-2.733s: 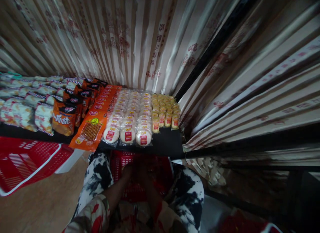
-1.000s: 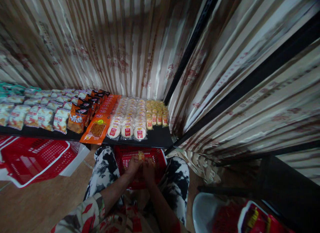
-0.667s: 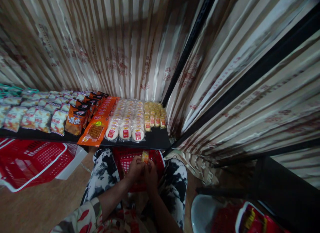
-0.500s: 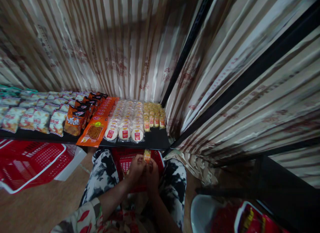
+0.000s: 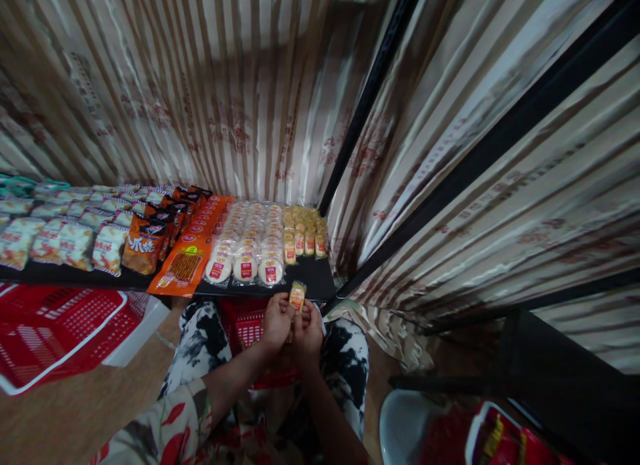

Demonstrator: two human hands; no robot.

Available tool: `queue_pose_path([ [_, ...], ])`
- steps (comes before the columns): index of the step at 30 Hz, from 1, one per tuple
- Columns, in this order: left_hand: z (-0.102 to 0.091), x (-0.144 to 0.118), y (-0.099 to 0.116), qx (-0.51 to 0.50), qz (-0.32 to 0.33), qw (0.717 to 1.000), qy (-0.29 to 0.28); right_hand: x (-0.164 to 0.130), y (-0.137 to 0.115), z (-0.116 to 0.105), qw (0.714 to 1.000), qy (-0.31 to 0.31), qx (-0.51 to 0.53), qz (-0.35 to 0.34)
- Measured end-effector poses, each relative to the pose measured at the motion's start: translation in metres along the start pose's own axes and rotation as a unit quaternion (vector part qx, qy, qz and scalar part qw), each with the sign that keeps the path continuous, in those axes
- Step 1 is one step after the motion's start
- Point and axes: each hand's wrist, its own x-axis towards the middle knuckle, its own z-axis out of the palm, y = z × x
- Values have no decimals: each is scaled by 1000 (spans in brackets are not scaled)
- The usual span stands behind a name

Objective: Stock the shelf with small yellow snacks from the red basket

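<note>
Between my left hand (image 5: 278,322) and my right hand (image 5: 307,330) is a small yellow wrapped snack packet (image 5: 297,296) with a red and white label. Fingers of both hands close on its lower part, and it stands upright at the front edge of the black shelf (image 5: 313,278). Behind it on the shelf are rows of similar yellow packets (image 5: 309,242). To their left lie rows of round white wrapped rice crackers (image 5: 245,269). A red basket (image 5: 247,328) sits between my knees, partly hidden by my arms.
Farther left on the shelf are an orange snack bag (image 5: 185,265), brown-orange bags (image 5: 143,245) and several white snack bags (image 5: 75,244). Another red basket (image 5: 60,332) stands on the floor at left. A black post (image 5: 373,98) rises at the shelf's right end before striped curtains. A pale stool (image 5: 405,425) is lower right.
Both hands have moved up and forward with the yellow packet, from over the basket to the shelf's front edge. The view has shifted slightly.
</note>
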Motion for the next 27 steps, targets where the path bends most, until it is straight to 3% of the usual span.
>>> queue_pose_path([
  [6, 12, 9, 6, 63, 73, 995, 2, 17, -7, -3, 1000, 7, -5, 15],
  [18, 27, 25, 34, 129, 122, 983, 42, 55, -9, -1, 999, 25, -13, -23],
  [27, 40, 40, 47, 157, 125, 980, 18, 76, -8, 8, 999, 27, 30, 1],
])
